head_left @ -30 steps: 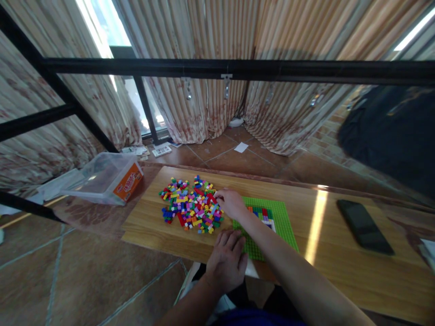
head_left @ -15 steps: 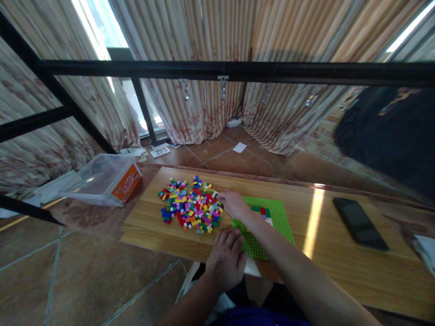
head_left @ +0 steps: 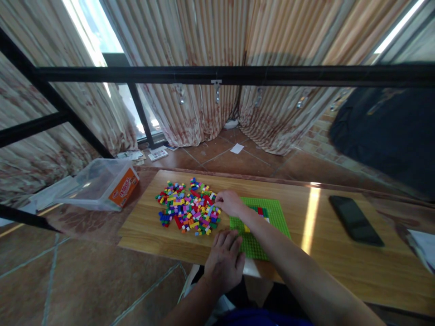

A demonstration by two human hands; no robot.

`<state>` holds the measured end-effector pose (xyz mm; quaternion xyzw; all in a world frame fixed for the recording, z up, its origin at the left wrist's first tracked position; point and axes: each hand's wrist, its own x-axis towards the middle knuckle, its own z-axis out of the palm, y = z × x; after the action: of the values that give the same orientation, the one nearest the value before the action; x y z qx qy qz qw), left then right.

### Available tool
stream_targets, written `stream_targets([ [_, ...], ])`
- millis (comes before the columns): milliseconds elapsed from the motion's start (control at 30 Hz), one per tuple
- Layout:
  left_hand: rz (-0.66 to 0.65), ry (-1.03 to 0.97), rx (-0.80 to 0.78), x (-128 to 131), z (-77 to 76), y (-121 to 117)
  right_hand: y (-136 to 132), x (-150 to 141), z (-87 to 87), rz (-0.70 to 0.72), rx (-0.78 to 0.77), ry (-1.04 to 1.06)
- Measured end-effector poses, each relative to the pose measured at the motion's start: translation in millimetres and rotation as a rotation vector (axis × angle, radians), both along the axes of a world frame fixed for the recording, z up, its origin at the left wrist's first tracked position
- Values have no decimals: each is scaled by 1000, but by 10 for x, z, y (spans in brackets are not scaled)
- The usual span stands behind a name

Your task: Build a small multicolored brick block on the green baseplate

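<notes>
My right hand [head_left: 231,203] reaches to the right side of a loose pile of small coloured building bricks [head_left: 190,208]. Its fingers are bent together at the pile's edge; whether a brick is between them is too small to make out. Under my right forearm lies a green studded baseplate [head_left: 279,219]. Red, green, white and yellow bricks [head_left: 260,211] sit on it, partly hidden by the arm. My left hand [head_left: 226,258] lies flat at the table's front edge, beside the baseplate's lower left corner, fingers stretched out and holding nothing.
The wooden table [head_left: 306,280] also carries a dark phone [head_left: 356,221] on its right. Left of the table is a clear plastic box [head_left: 98,185] with an orange label. A black metal rail [head_left: 217,74] crosses above, in front of striped curtains [head_left: 197,36].
The view has shifted slightly. My right hand stays at the pile's right edge, its fingers a little more drawn together. My left hand remains at the table edge.
</notes>
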<state>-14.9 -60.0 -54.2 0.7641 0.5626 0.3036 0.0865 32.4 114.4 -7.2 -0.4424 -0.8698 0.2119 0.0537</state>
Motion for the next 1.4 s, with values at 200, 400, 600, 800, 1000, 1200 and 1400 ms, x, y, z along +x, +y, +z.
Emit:
stream_targets([
  [200, -6, -6, -3, -2, 23, 3, -58, -29, 27, -59, -21, 60],
  [400, -5, 4, 3, -8, -6, 5, -94, 308, 168, -151, -60, 458],
  [600, -2, 24, 29, -16, -34, 8, -292, 1192, 161, -516, -434, 1140],
  [800, -9, 36, 47, -30, -18, 16, -650, 1651, -73, -699, -495, 1181],
  [1000, -7, 46, 35, -29, -3, 17, -785, 1487, -166, -640, -206, 809],
  [1200, -8, 50, 45, -30, 10, 14, -767, 1328, -142, -403, 111, 536],
  [1400, -8, 64, 47, -27, 10, 13, -719, 1321, -264, -428, 194, 477],
])
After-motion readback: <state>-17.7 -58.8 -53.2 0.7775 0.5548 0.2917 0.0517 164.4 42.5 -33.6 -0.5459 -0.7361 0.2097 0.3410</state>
